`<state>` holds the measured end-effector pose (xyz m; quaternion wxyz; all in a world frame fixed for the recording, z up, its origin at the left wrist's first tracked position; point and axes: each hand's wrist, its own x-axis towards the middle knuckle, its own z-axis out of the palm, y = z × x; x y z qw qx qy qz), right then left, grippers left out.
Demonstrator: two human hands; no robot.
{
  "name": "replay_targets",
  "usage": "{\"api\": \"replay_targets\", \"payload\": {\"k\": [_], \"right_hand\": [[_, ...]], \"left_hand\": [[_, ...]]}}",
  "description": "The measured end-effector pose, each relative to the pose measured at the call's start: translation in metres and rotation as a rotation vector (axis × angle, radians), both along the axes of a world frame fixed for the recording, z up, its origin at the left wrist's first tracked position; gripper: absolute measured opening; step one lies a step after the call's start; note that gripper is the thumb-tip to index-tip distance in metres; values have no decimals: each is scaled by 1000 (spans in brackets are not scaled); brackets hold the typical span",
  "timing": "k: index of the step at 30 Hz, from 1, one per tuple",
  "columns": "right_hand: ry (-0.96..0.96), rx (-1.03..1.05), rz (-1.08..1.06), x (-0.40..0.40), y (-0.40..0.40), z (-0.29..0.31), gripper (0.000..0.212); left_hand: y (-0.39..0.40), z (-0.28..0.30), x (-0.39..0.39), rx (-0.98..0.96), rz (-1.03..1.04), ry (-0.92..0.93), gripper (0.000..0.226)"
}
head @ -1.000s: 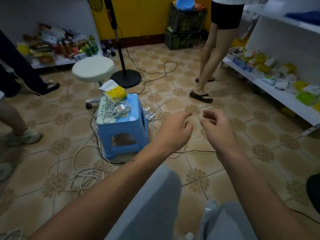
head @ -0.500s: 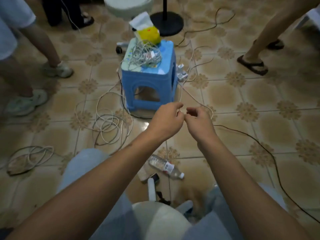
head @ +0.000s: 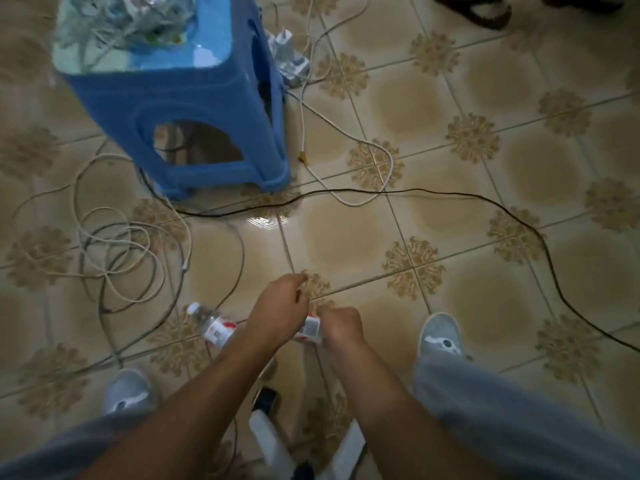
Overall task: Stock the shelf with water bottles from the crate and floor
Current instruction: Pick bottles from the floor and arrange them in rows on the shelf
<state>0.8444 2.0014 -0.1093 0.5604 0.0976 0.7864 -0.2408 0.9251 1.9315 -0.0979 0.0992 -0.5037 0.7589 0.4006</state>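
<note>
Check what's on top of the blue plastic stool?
On the blue plastic stool lies a tangled heap of pale cables, blurred. The frame's top edge cuts off the far part, so what else sits there cannot be seen.

1. There is one view only, from a wide-angle camera worn on the person's head; no second view shares the scene.
2. It looks steeply down at the tiled floor [head: 450,98], almost straight down past the person's own arms and knees.
3. The left hand [head: 277,313] and right hand [head: 341,325] sit low in the middle of the picture, close to the lens, with the forearms running out at the bottom edge.
4. Beyond the fingers [head: 298,284], toward the top left, stands a blue stool [head: 194,91], farther from the camera.
5. Straight lines of the floor bend toward the edges, and the picture is slightly blurred.
</note>
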Motion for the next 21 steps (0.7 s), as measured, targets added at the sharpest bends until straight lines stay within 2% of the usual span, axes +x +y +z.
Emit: {"api": "replay_targets", "payload": {"k": [4, 7, 11, 14, 18, 21], "right_hand": [[-51, 119, -117, 15, 7, -62, 29], [-200, 108, -397, 34, 8, -101, 16], [-278, 135, -704, 57, 5, -146, 37], [-271, 150, -823, 70, 2, -170, 53], [-266, 150, -969, 71, -3, -188, 46], [-251, 159, -1002, 72, -11, -191, 41]], "left_hand": [[-8, -60, -8, 21, -136, -33, 41], [-11, -104, -11, 42, -207, -99, 37], [-17, -155, 1, 145, -313, -184, 30], [-24, -178, 12, 183, -341, -204, 25], [-29, -196, 17, 228, -341, -201, 36], [-27, -199, 17, 304, -322, -204, 37]]}}
